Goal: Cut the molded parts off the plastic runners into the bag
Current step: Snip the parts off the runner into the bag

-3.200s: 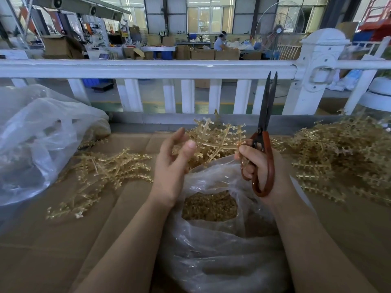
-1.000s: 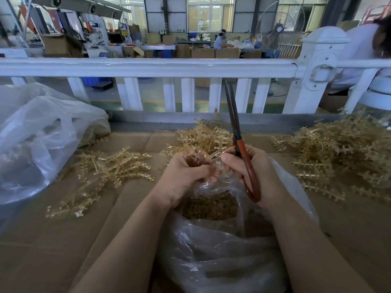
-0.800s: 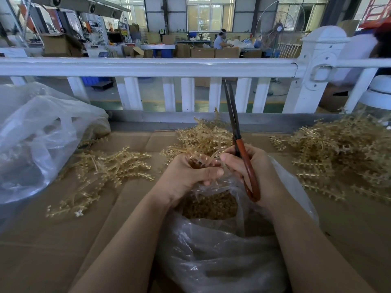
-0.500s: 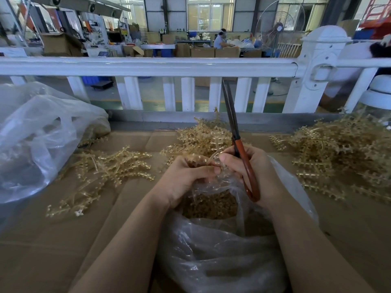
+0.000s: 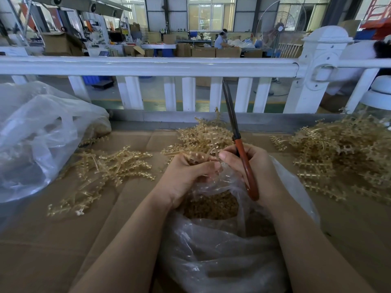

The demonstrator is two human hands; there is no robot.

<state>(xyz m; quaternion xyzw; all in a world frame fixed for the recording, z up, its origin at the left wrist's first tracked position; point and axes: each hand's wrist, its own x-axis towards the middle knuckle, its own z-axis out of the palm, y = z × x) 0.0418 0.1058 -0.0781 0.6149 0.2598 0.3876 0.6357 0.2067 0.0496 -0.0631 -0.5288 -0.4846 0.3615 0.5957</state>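
Two hands meet over the open mouth of one clear bag [image 5: 222, 256] that stands on the cardboard [image 5: 53, 250] in front of the person. The left hand [image 5: 186, 176] is curled round a tan runner [image 5: 197, 157], holding it just above the bag's opening. The right hand [image 5: 251, 170] grips one pair of scissors [image 5: 237, 140] by the red handles; the dark blades are together and point up and away, toward the white railing [image 5: 148, 65]. Its thumb touches the runner beside the left fingertips.

Cut parts [image 5: 209, 205] lie loose inside the bag. Three heaps of runners sit on the cardboard: a left pile [image 5: 105, 166], a middle pile [image 5: 203, 136] just beyond the hands, and a large right pile [image 5: 342, 153]. A second bag [image 5: 36, 132] lies slumped at far left.
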